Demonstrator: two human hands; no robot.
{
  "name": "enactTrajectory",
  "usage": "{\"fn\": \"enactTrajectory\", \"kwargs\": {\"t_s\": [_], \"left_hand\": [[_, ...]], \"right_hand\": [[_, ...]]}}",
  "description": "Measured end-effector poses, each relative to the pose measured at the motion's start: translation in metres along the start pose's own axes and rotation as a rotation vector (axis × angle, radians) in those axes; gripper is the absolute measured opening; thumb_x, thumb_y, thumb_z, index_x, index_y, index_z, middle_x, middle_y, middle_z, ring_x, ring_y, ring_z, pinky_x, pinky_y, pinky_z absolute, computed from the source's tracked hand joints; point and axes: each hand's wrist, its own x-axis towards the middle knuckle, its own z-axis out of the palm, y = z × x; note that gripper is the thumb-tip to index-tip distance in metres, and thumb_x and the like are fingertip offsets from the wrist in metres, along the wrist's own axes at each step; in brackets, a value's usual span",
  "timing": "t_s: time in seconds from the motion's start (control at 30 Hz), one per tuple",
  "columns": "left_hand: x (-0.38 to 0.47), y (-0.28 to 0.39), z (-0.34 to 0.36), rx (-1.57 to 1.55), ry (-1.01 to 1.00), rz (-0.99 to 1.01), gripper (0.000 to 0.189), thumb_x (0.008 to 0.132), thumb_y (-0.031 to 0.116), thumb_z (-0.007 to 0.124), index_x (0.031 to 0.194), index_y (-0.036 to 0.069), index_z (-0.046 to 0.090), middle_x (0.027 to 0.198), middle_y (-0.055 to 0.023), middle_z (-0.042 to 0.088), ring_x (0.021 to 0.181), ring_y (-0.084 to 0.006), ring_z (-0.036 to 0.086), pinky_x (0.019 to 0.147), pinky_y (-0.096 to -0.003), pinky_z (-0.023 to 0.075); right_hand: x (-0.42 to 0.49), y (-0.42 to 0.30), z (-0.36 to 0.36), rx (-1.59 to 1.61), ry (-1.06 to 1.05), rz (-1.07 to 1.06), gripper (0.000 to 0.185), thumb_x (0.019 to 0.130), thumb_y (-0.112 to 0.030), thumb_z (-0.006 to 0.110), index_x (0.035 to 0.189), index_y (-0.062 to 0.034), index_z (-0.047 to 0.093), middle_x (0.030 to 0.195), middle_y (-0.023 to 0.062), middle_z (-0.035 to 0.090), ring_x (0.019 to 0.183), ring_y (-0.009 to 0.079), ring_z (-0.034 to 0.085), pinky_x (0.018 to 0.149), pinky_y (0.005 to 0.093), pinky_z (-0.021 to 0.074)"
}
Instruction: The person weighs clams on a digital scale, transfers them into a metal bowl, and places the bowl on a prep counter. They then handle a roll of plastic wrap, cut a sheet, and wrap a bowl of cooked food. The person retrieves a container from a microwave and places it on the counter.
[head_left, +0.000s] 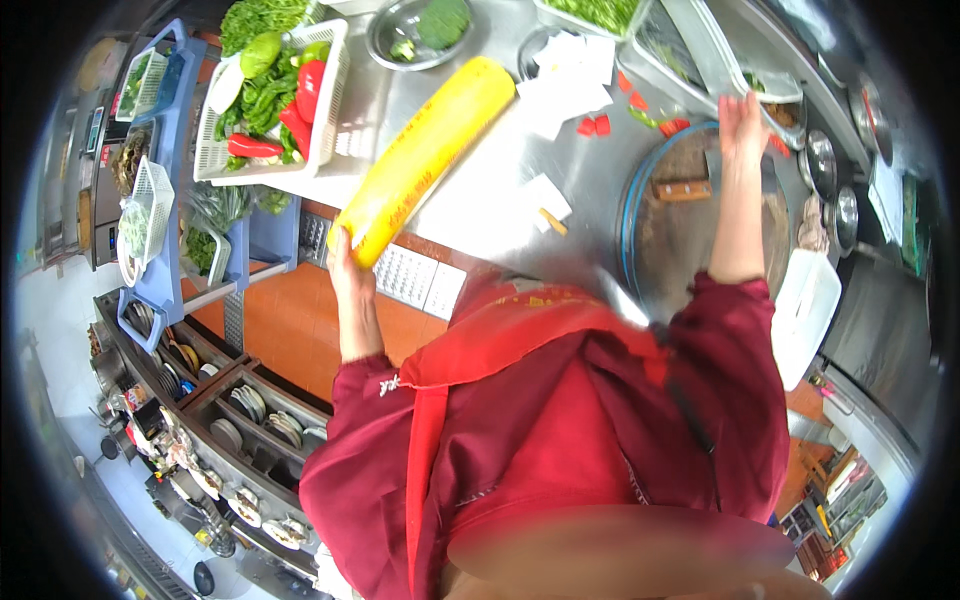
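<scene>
My left hand (352, 277) grips the lower end of a long, thick yellow roll (424, 161) that bears printed writing. The roll slants over the near edge of the steel worktop (457, 217), its far end pointing up and right. My right hand (742, 127) is raised over the far side of a round wooden chopping block (667, 247) with a blue band. Its fingers reach the edge of a clear container (780, 90); whether they grip it is unclear. Beneath that arm, a cleaver (682, 190) with a wooden handle lies on the block.
A white basket (330, 142) of green and red peppers stands at the left, near a steel bowl (390, 56) with broccoli. White paper sheets (562, 97) and red pepper pieces (595, 126) lie on the worktop. A blue cart (180, 195) stands left, a white tub (806, 315) right.
</scene>
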Motion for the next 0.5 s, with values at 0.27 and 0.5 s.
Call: {"fn": "enactTrajectory", "kwargs": {"t_s": [0.27,0.5], "left_hand": [[0.023,0.090,0.009,-0.069,-0.113,0.083,0.047,0.091,0.032,0.053,0.123,-0.001,0.045,0.120,-0.0142,0.054,0.108,-0.0267,0.056,0.090,-0.0419,0.0458],[0.123,0.105,0.100,-0.200,0.016,0.125,0.041,0.093,0.032,0.048,0.122,0.004,0.048,0.120,-0.0109,0.056,0.106,-0.0255,0.056,0.092,-0.0407,0.0430]], "right_hand": [[-0.117,0.017,0.003,-0.107,-0.129,0.159,0.014,0.086,-0.013,0.061,0.097,-0.0073,0.054,0.087,0.0018,0.055,0.075,0.0124,0.052,0.071,0.0300,0.0458],[-0.155,0.027,0.045,-0.214,-0.228,0.131,0.010,0.089,-0.013,0.057,0.098,-0.0086,0.056,0.085,0.0002,0.055,0.074,0.0102,0.051,0.068,0.0253,0.0432]]}}
